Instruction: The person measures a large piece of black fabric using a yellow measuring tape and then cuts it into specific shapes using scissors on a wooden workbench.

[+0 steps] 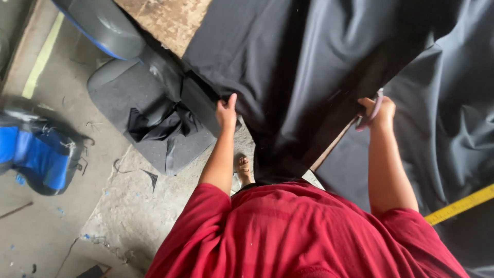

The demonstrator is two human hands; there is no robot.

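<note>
We are gripping the black cloth (309, 67) draped over the table edge: our left hand (226, 110) is pinching its hem, our right hand (378, 110) is closing around what appear to be scissors (374, 109). Keeping it taut is helping.

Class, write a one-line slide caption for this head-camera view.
Left hand grips the black cloth's edge; right hand holds scissors at it.

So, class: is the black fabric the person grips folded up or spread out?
Spread out: the black fabric drapes loosely over the table edge, gripped by left hand and right hand.
</note>
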